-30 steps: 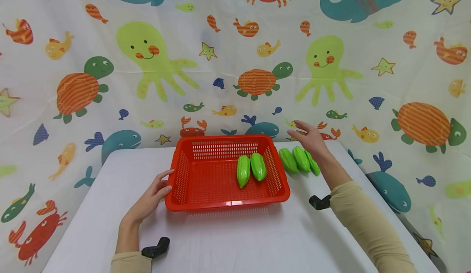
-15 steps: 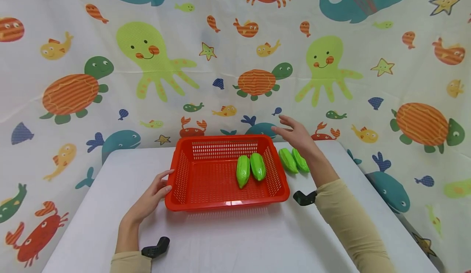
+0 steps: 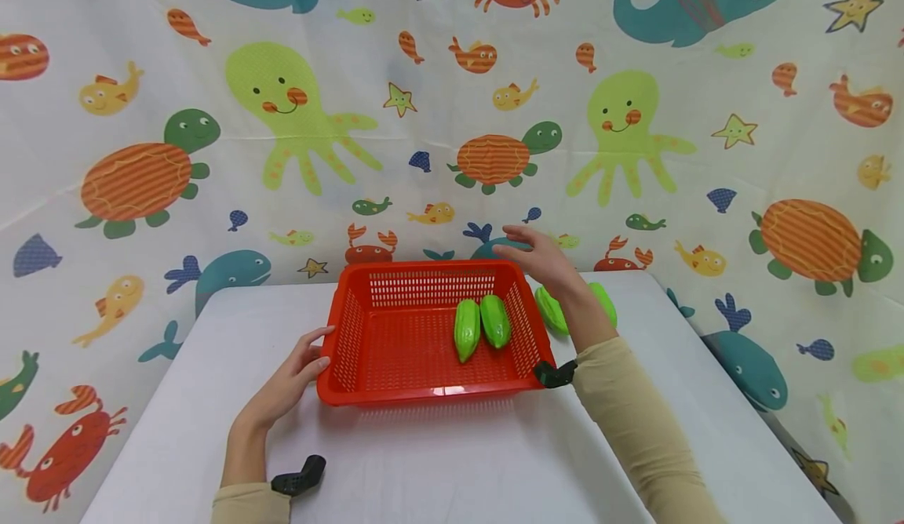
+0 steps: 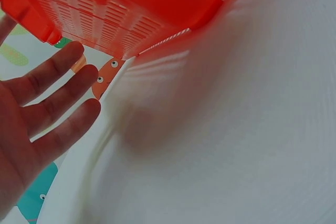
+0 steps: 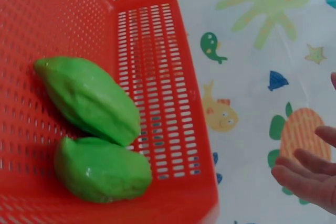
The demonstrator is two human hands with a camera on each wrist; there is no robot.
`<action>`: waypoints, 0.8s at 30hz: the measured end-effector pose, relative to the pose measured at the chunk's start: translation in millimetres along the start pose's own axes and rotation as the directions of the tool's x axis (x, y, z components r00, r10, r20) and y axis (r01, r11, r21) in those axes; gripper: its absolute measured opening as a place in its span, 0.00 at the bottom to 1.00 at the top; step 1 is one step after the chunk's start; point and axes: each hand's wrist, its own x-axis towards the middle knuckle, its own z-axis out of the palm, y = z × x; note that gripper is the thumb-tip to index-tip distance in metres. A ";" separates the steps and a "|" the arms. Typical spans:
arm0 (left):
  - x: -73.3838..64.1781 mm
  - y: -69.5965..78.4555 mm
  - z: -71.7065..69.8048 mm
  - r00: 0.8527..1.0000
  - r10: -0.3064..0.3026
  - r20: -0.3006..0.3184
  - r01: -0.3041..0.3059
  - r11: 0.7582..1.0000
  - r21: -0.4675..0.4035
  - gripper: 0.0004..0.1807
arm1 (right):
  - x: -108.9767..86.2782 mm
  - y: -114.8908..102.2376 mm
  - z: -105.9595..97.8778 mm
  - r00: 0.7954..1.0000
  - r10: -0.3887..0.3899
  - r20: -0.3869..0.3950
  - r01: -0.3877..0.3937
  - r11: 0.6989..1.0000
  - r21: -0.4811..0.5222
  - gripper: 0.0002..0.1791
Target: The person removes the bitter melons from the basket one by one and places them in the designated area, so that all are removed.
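A red perforated plastic basket (image 3: 395, 397) stands on the white table. Inside its right half lie two green ridged oval fruits (image 3: 467, 329), side by side. My left hand (image 3: 281, 389) is at the basket's left rim with fingers extended; the left wrist view shows several fingers (image 4: 58, 108) spread beside and under the basket's edge. Above the back right corner of the basket hovers my right hand (image 3: 542, 261), holding nothing. Its fingers (image 5: 302, 182) are relaxed and apart from the rim in the right wrist view. My right forearm partly hides more green fruits (image 3: 550, 311) outside the basket.
Those outside fruits lie close to the basket's right wall. Behind the table (image 3: 438, 469) hangs a white curtain (image 3: 424, 226) printed with sea animals. A small black device (image 3: 300, 477) sits by the left wrist and another (image 3: 555, 374) by the right.
My right hand has moved left, from above the fruits outside to above the basket's back right corner. My left hand, the basket and the fruits have stayed in place.
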 end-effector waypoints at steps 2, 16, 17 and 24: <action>-0.2 -0.1 0.0 1.000 -0.001 -0.003 0.001 1.000 0.003 0.32 | 4.2 -1.7 3.4 1.000 0.007 0.011 -0.007 1.000 -0.005 0.37; -0.1 0.0 -1.5 1.000 -0.011 0.000 0.011 1.000 -0.010 0.32 | 38.3 3.4 23.8 0.990 0.113 0.080 -0.117 0.992 0.051 0.35; -0.1 0.1 -1.5 1.000 -0.013 0.001 0.013 1.000 -0.010 0.32 | 40.5 4.8 25.5 0.989 0.122 0.084 -0.126 0.991 0.049 0.35; -0.1 -0.3 -1.3 1.000 -0.008 -0.002 0.008 1.000 -0.004 0.32 | 52.1 12.4 34.3 0.983 0.139 0.124 -0.146 0.988 0.049 0.35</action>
